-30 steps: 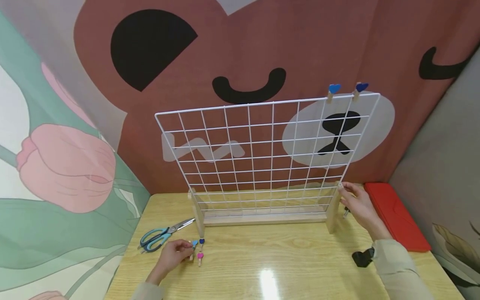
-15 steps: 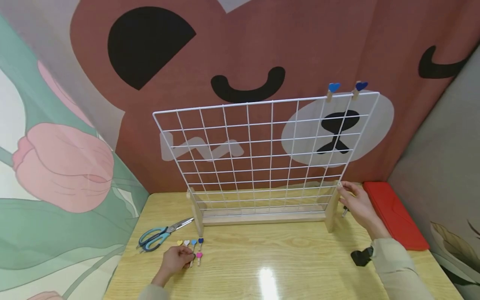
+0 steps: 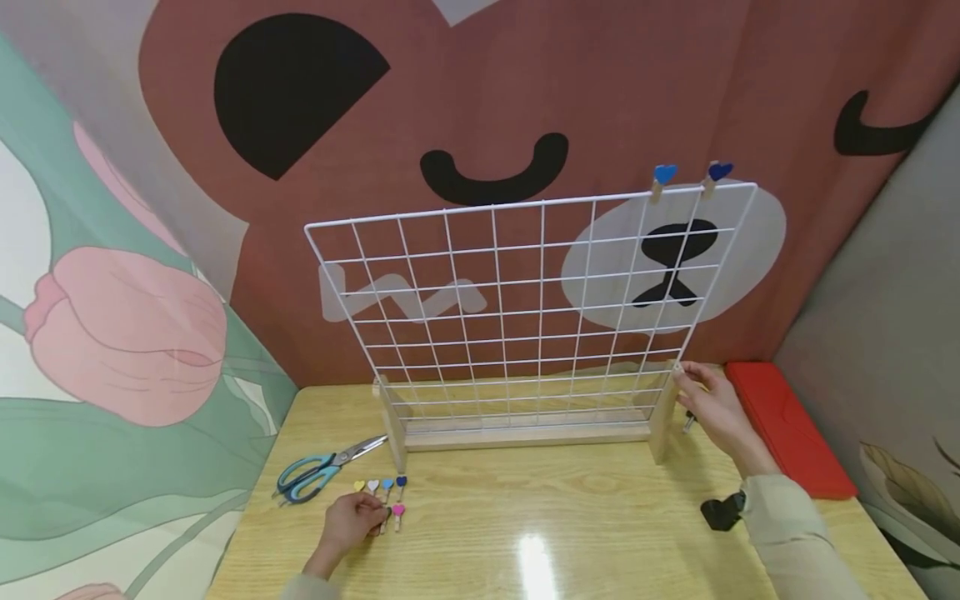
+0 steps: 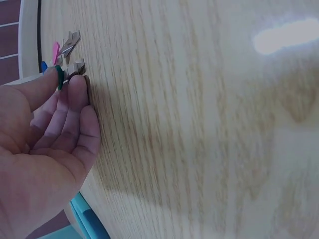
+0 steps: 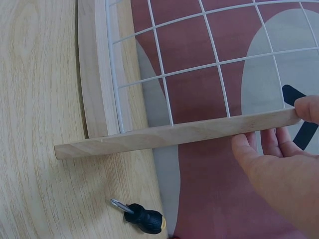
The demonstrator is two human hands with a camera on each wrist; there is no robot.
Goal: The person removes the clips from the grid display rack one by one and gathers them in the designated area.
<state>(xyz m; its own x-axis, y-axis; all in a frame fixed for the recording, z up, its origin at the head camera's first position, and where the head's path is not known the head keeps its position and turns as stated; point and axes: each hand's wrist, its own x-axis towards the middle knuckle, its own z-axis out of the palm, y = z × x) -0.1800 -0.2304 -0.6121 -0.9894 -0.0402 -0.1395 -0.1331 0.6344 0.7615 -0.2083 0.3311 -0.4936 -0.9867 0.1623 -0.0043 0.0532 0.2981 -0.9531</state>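
Observation:
My left hand (image 3: pixel 352 521) rests on the wooden table (image 3: pixel 570 525) near its front left. In the left wrist view its thumb and fingers (image 4: pixel 75 94) pinch a small wooden clip with a green heart (image 4: pixel 60 75). A pink-heart clip (image 3: pixel 398 511) lies just beside it, and a row of several heart clips (image 3: pixel 380 485) lies just beyond. My right hand (image 3: pixel 708 404) holds the top of the right wooden post (image 5: pixel 199 132) of the white wire grid stand (image 3: pixel 525 202). Two blue-heart clips (image 3: pixel 663 177) sit on the grid's top wire at the right.
Blue-handled scissors (image 3: pixel 318 472) lie left of the stand's left foot. A red case (image 3: pixel 787 429) lies along the right table edge. A small black-handled screwdriver (image 5: pixel 142 217) lies behind the right post. Patterned cloth hangs close behind and on both sides.
My left hand has drawn back a little toward me, uncovering the row of heart clips. My right hand stays on the post.

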